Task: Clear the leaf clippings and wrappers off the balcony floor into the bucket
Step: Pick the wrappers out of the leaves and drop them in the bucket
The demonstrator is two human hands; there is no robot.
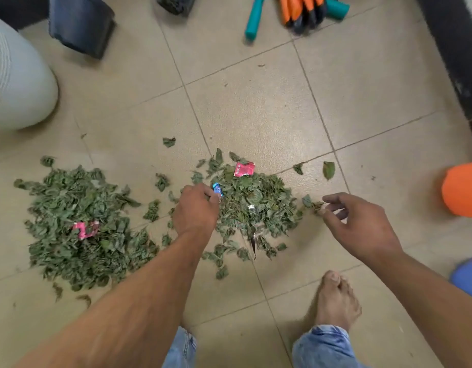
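left hand (pixel 196 211) pinches blue wrapper (pixel 217 189) (over leaf pile (pixel 258 205)) | right hand (pixel 359 221): grip unclear

1. The floor (pixel 256 102) is beige tile, faintly speckled, crossed by thin darker grout lines.
2. The leaves (pixel 78 203) are dull grey-green, in one pile at the left of the frame and one at the centre. A few bits at lower left are brownish.
3. The red wrapper (pixel 244 169) at the top of the centre pile has white print.
4. The blue wrapper (pixel 217 188) at centre is bright blue.
5. The pink wrapper (pixel 84 229) in the left pile is vivid pink.
6. The pot (pixel 14 83) at upper left is white with fine ribbed lines.
7. The container (pixel 80 22) at top left is dark navy.
8. The handles (pixel 253 19) at the top are teal; the gloves (pixel 301 11) beside them are orange and black.
9. An orange object (pixel 463 189) shows at the right edge, and a blue object (pixel 467 277) below it.
10. The jeans (pixel 322 349) at the bottom are faded light blue.
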